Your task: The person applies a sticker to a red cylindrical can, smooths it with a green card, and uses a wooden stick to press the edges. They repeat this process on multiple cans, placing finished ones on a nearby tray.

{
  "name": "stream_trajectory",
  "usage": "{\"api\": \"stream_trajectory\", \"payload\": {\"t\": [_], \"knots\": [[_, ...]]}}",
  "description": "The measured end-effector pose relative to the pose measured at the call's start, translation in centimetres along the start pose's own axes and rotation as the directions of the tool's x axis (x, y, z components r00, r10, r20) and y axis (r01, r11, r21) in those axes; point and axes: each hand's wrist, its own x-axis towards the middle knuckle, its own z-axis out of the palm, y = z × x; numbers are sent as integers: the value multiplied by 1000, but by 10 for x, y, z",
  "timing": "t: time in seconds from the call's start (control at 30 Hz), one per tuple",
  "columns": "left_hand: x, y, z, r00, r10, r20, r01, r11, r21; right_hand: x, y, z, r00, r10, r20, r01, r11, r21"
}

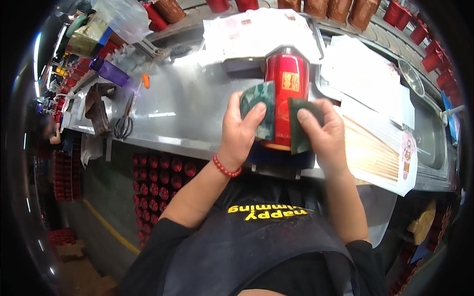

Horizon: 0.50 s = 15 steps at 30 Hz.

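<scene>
A glossy red cylindrical jar with a gold square mark lies in front of me, its dark end pointing away. On its left side, my left hand grips a dark green flat pad with a pale mottled sheen, thumb pressed on its face. Opposite, my right hand is closed on another flat green pad, held along the jar's right side. Both pads stand close against the jar; whether they touch it, I cannot tell. A red bead bracelet circles my left wrist.
White printed sheets lie behind the jar; more sheets and a striped decal sheet lie at right, beside a sink. Scissors and a purple bottle are left on the metal bench. Brown jars line the back.
</scene>
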Motion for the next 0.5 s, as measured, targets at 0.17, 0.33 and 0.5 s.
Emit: {"api": "stream_trajectory", "payload": {"t": [0.17, 0.33, 0.5], "knots": [[4, 23, 15, 999, 43, -28, -46, 996, -79, 15, 2, -9, 990, -38, -138, 34, 999, -29], [26, 12, 12, 991, 118, 58, -129, 958, 258, 37, -9, 8, 990, -122, -76, 102, 969, -227], [16, -3, 7, 999, 0, -39, -3, 997, -77, 28, 20, -5, 987, -39, -157, 34, 999, -31]]}}
